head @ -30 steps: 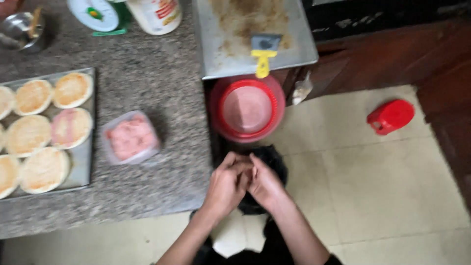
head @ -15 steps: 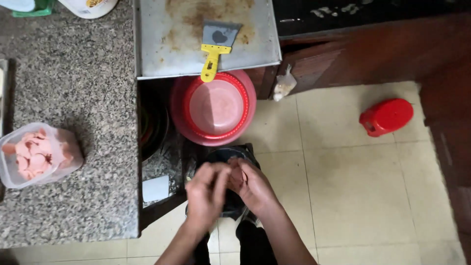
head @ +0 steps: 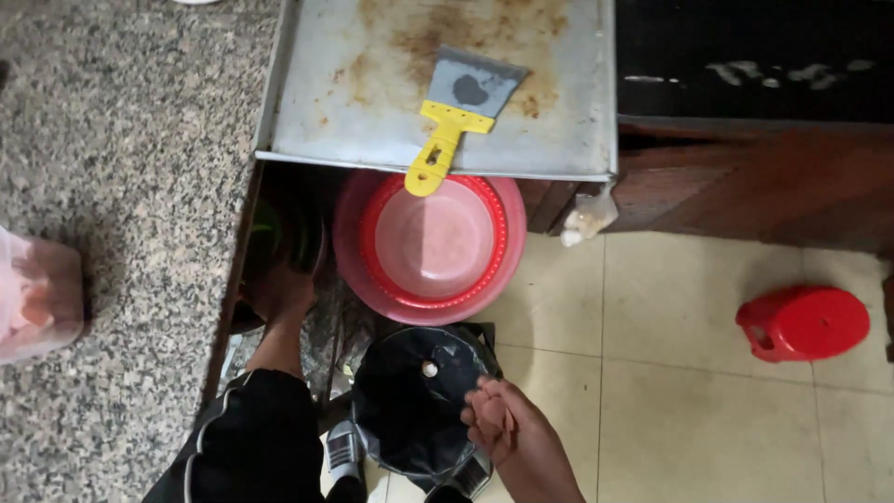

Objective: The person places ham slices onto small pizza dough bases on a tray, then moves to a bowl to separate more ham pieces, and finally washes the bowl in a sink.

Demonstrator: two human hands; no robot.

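Looking straight down here. The left hand point(head: 279, 296) is reaching into the dark gap under the granite worktop point(head: 121, 186), just left of the red basins; the grip is lost in shadow there, so I can't tell if it's spread or closed, or whether it has hold of anything. There's something green point(head: 265, 228) in that gap right by it, too dim to make out.

The right hand point(head: 503, 424) hangs over the floor with the fingers curled loosely together, pinching nothing that I can see. It sits at the right edge of a black bag-lined bin point(head: 419, 396), touching or just about touching its rim. A tiny white bit point(head: 429, 369) lies on the black liner, just up and left of that hand.

Count-wise: two stacked basins, a red one point(head: 494, 200) nested inside a larger pink-red one point(head: 372, 289), right above the bin. One yellow-handled scraper point(head: 456, 116) lying on one stained metal tray point(head: 354, 84), handle poking over the tray's edge above the basins. One red plastic stool point(head: 803, 321) well off to the right on the tiled floor point(head: 670, 391). One clear tub of pink stuff point(head: 33, 298) at the worktop's left edge.
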